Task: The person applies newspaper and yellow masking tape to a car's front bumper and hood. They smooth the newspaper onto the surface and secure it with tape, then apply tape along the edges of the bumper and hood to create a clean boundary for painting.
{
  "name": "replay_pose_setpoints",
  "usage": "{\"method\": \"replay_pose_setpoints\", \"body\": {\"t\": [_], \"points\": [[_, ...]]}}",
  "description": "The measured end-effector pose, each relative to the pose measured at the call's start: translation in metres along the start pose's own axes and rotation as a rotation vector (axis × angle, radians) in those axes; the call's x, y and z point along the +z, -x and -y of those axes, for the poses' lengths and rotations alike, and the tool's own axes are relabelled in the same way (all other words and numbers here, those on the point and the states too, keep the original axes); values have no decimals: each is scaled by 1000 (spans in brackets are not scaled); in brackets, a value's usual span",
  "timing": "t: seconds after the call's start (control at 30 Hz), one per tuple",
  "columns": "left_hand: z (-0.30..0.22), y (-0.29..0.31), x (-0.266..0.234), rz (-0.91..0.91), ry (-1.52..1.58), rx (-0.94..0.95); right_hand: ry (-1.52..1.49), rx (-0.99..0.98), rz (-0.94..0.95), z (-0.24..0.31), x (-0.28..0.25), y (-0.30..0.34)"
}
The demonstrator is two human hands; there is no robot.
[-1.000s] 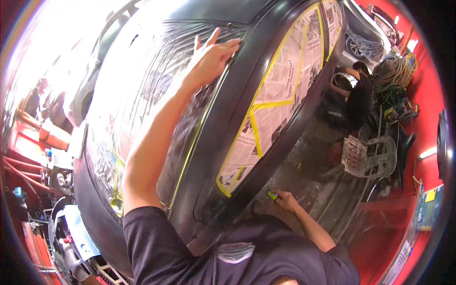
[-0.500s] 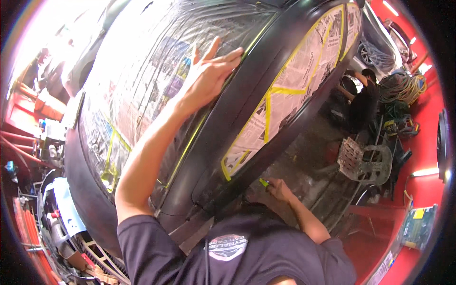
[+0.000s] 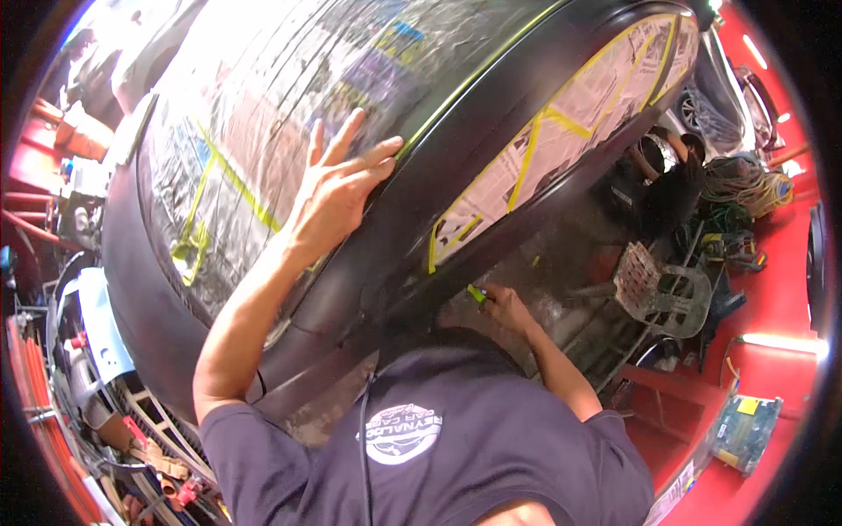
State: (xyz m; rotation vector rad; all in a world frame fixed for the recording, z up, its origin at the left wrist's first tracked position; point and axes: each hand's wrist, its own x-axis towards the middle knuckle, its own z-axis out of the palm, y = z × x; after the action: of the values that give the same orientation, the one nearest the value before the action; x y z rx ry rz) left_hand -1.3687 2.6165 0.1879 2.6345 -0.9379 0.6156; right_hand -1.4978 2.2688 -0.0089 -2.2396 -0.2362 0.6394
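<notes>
A dark matte car body [image 3: 368, 263] fills the middle. Clear plastic film [image 3: 254, 114] covers its large glass panel, edged with yellow masking tape [image 3: 232, 180]. My left hand [image 3: 333, 197] rests on the panel's border, fingers spread, the fingertips at the taped edge beside the dark body strip. Low on the right, in front of the side panel, my right hand [image 3: 507, 309] is closed around a small yellow-green object [image 3: 476, 294]; its exact kind is too small to tell. Newspaper [image 3: 561, 123] held by yellow tape masks the side windows.
A person in dark clothing [image 3: 649, 188] crouches at the far right. Near them stand a worn plastic chair [image 3: 662, 294] and coiled hoses [image 3: 750, 184] against a red wall. Shelving with tools and a light blue panel [image 3: 105, 324] line the left.
My view has shifted along the car. The left hand has slid toward me along the taped edge, fingers still spread. My right hand keeps its grip on the yellow-green object.
</notes>
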Motion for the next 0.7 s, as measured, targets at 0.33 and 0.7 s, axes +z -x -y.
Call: {"method": "replay_pose_setpoints", "body": {"t": [0.33, 0.7], "points": [[49, -60, 39, -2, 312, -251, -104, 11, 12, 12, 51, 1], [33, 39, 24, 29, 311, -306, -8, 31, 30, 23, 84, 20]]}}
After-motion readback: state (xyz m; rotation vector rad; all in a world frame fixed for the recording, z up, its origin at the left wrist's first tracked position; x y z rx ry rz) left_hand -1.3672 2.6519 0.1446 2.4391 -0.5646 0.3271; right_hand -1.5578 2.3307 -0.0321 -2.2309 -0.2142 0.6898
